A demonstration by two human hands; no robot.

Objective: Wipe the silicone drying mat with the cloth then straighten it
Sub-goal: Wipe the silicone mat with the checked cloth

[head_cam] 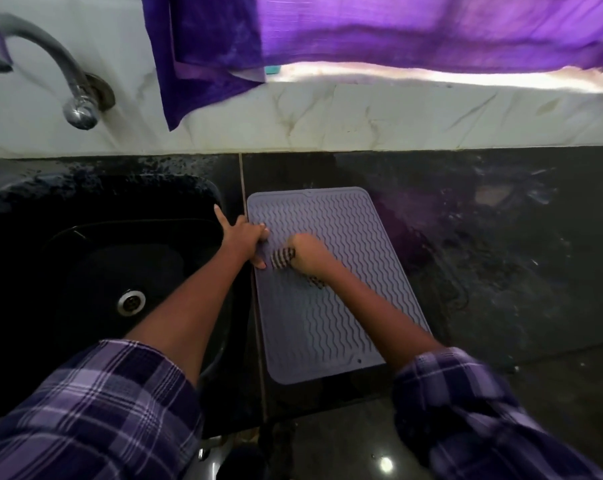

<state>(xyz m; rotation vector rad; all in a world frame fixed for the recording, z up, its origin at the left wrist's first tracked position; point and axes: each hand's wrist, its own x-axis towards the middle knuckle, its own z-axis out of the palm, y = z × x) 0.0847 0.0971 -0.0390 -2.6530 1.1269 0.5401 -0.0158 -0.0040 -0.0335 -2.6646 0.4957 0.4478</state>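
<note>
A grey silicone drying mat with wavy ridges lies on the dark counter, just right of the sink. My right hand is closed on a dark striped cloth and presses it onto the mat's upper left part. A bit of the cloth also shows under my wrist. My left hand rests on the mat's left edge, fingers curled over it and holding it down, with one finger pointing toward the sink.
A black sink with a metal drain lies to the left, and a chrome tap is above it. The dark counter stretches right, smeared and wet. Purple cloth hangs over the white tiled wall behind.
</note>
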